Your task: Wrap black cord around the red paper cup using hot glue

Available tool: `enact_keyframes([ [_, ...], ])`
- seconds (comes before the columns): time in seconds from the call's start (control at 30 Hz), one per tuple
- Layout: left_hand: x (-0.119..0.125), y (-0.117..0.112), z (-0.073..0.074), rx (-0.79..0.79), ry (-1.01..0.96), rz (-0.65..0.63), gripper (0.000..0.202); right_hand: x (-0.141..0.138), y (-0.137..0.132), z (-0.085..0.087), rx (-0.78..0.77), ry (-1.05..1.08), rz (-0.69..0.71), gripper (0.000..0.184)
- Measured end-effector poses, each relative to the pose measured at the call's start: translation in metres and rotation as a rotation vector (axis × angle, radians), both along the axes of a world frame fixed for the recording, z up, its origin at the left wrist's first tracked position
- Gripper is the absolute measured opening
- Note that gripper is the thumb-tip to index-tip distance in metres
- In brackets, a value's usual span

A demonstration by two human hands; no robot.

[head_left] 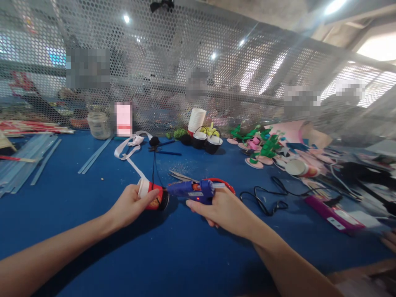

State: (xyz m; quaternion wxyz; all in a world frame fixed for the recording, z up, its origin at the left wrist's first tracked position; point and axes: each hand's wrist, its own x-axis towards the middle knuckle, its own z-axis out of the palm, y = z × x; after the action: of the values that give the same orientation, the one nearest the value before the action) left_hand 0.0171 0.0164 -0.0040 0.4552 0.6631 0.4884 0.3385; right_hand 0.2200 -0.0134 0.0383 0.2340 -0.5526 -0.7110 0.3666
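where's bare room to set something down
The blue table is bare between the left forearm and right forearm, and nearly so between the left hand and clear sticks. Crowded: the right side, from pink paper to purple power strip.

The left hand point(130, 205) and right hand point(223, 207) are both showing bare. Just behind each grip, the left wrist point(111, 220) and right wrist point(251, 227) are narrowing; farther back, the left forearm point(64, 244) and right forearm point(281, 255) are widening, smooth and uncovered as far as they are showing.
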Motion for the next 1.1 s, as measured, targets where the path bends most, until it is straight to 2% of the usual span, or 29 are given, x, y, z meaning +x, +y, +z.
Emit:
enact_keyframes([
  [0.33,0.0,0.002,0.0,-0.018,0.032,0.039,0.035,0.002,-0.002,-0.003,0.027,-0.012,0.024,0.022],
  [0.67,-0.001,0.001,0.0,-0.025,0.036,0.027,0.036,-0.002,-0.008,0.002,0.042,-0.051,-0.011,0.021],
  [1.1,-0.001,0.001,0.001,-0.022,0.027,0.026,0.035,-0.001,-0.01,0.0,0.041,-0.059,0.003,0.019],
])
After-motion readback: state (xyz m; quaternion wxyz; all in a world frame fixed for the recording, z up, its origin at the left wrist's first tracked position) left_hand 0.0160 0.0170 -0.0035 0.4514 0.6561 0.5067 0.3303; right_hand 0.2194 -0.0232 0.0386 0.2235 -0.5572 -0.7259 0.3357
